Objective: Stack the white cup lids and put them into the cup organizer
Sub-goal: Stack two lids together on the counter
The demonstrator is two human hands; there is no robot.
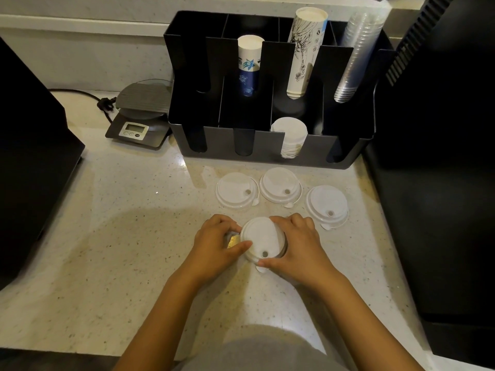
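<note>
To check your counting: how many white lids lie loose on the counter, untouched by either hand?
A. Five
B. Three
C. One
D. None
B: three loose lids lie in a row before the organizer, while the left hand and right hand grip a separate lid stack.

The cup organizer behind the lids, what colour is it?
Black; the cup organizer shows clearly in the head view.

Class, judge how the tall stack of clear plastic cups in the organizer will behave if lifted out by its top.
The clear cup stack looks thin-walled, so probably light and easily squashed. It leans in the organizer, so likely tippy. Lower cups may slide off.
</note>
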